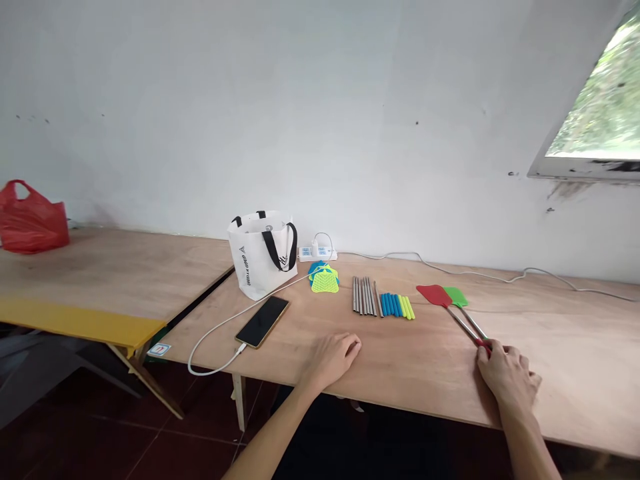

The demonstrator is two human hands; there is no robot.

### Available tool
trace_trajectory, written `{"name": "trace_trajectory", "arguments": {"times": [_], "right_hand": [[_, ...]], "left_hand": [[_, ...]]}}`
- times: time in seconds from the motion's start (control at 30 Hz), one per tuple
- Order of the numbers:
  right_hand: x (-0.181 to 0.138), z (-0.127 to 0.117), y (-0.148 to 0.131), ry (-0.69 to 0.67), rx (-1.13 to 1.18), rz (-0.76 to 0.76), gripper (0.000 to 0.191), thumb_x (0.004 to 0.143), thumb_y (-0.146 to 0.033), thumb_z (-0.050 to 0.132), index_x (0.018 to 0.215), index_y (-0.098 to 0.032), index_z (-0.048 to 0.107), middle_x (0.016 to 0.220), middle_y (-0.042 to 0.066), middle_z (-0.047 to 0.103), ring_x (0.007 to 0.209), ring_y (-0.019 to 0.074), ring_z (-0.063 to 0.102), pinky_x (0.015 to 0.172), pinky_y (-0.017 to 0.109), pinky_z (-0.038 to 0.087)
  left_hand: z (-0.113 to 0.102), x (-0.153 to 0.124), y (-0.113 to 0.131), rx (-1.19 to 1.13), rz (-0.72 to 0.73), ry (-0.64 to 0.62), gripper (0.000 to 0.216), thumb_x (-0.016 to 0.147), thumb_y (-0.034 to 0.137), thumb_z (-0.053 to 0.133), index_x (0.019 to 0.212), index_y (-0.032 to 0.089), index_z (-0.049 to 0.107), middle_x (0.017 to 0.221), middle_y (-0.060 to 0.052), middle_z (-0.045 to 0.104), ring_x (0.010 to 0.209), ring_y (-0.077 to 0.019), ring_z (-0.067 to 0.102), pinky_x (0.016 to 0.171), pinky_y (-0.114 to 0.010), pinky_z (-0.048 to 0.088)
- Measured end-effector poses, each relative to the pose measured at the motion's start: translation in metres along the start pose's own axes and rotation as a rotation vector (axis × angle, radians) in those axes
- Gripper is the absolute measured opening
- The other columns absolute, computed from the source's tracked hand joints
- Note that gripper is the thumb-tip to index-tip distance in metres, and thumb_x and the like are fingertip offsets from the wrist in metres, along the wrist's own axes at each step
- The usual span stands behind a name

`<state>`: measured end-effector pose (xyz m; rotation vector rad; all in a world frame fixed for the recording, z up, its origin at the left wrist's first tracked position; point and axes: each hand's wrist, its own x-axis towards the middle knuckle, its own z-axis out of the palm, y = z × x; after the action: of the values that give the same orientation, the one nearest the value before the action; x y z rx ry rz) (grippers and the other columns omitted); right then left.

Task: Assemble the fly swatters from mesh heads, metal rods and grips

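Observation:
My right hand (510, 377) rests on the table with its fingers closed over the handles of two fly swatters. The red fly swatter (434, 295) and the green fly swatter (456, 297) point away to the left on metal rods; the palm hides most of their handles. My left hand (334, 357) lies near the front edge, fingers curled in with nothing visible in them. Beyond it are a row of metal tubes (365, 297), blue grips (391, 305) and yellow grips (407, 307). Yellow swatter heads (325, 280) overlap blue swatter heads (315, 268) farther back.
A black phone (263, 321) on a white cable (200, 347) lies at the left. Behind it stand a white bag (260, 257) and a power strip (306, 254). A red plastic bag (33, 220) sits on the neighbouring table (125, 260), across a gap.

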<state>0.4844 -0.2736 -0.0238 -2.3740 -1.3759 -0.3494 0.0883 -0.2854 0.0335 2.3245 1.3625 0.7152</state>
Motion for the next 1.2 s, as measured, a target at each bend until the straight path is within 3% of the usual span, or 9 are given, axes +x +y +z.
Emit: {"name": "trace_trajectory", "arguments": {"times": [0.17, 0.33, 0.47, 0.57, 0.67, 0.83, 1.0, 1.2], "right_hand": [[0.003, -0.008, -0.019, 0.001, 0.150, -0.097, 0.047, 0.096, -0.044, 0.032, 0.120, -0.023, 0.066, 0.126, 0.017, 0.060, 0.118, 0.0369, 0.055, 0.091, 0.058, 0.046], [-0.010, -0.029, -0.069, 0.120, 0.354, -0.346, 0.040, 0.096, -0.047, 0.038, 0.110, -0.027, 0.069, 0.129, 0.011, 0.061, 0.119, 0.0329, 0.057, 0.094, 0.052, 0.048], [-0.037, -0.025, -0.109, -0.032, 0.549, -0.633, 0.037, 0.101, -0.041, 0.037, 0.113, -0.026, 0.068, 0.123, 0.008, 0.067, 0.113, 0.0234, 0.063, 0.096, 0.039, 0.050], [-0.054, -0.010, -0.133, -0.072, 0.486, -0.788, 0.039, 0.102, -0.033, 0.034, 0.126, -0.026, 0.064, 0.135, 0.008, 0.063, 0.121, 0.0232, 0.060, 0.099, 0.039, 0.050], [-0.057, 0.002, -0.157, -0.028, 0.309, -0.835, 0.043, 0.101, -0.028, 0.039, 0.139, -0.023, 0.057, 0.146, 0.010, 0.057, 0.130, 0.0263, 0.055, 0.102, 0.042, 0.048], [-0.046, 0.006, -0.193, 0.040, 0.090, -0.862, 0.041, 0.097, -0.014, 0.042, 0.132, -0.013, 0.063, 0.146, 0.015, 0.057, 0.129, 0.0280, 0.056, 0.106, 0.041, 0.044], [-0.056, 0.006, -0.191, 0.094, 0.028, -0.930, 0.038, 0.095, -0.008, 0.043, 0.120, -0.013, 0.070, 0.129, 0.015, 0.068, 0.123, 0.0269, 0.060, 0.108, 0.040, 0.044], [-0.120, -0.012, -0.131, 0.172, -0.021, -1.119, 0.035, 0.087, -0.003, 0.046, 0.104, -0.014, 0.074, 0.124, 0.017, 0.070, 0.125, 0.0332, 0.060, 0.105, 0.047, 0.049]], "left_hand": [[0.000, 0.000, 0.000, 0.007, 0.001, 0.004, 0.026, 0.104, 0.031, 0.042, 0.097, 0.026, 0.067, 0.101, 0.000, 0.074, 0.092, -0.0200, 0.068, 0.077, -0.028, 0.044], [0.002, 0.000, -0.003, 0.008, -0.004, -0.004, 0.027, 0.104, 0.033, 0.043, 0.098, 0.026, 0.068, 0.102, -0.002, 0.074, 0.093, -0.0206, 0.068, 0.077, -0.028, 0.045], [0.004, 0.001, -0.004, -0.002, 0.007, 0.001, 0.026, 0.104, 0.033, 0.043, 0.099, 0.025, 0.067, 0.104, -0.002, 0.074, 0.095, -0.0211, 0.068, 0.078, -0.029, 0.045], [0.005, 0.001, -0.005, -0.009, 0.018, 0.012, 0.024, 0.103, 0.031, 0.044, 0.097, 0.025, 0.067, 0.102, -0.002, 0.074, 0.093, -0.0208, 0.068, 0.077, -0.029, 0.044], [0.005, 0.002, -0.005, -0.006, 0.026, 0.016, 0.023, 0.103, 0.029, 0.045, 0.095, 0.024, 0.066, 0.097, -0.001, 0.073, 0.090, -0.0202, 0.067, 0.076, -0.028, 0.043], [0.007, 0.002, -0.006, 0.015, 0.016, 0.019, 0.022, 0.103, 0.030, 0.047, 0.093, 0.025, 0.065, 0.095, -0.001, 0.073, 0.087, -0.0198, 0.067, 0.073, -0.028, 0.042], [0.008, 0.002, -0.008, 0.020, 0.021, 0.022, 0.022, 0.103, 0.030, 0.046, 0.094, 0.025, 0.066, 0.095, -0.001, 0.073, 0.088, -0.0199, 0.067, 0.074, -0.028, 0.043], [0.006, 0.001, -0.006, 0.009, 0.024, 0.016, 0.026, 0.104, 0.032, 0.043, 0.097, 0.025, 0.067, 0.100, -0.002, 0.074, 0.091, -0.0196, 0.068, 0.076, -0.028, 0.044]]}}
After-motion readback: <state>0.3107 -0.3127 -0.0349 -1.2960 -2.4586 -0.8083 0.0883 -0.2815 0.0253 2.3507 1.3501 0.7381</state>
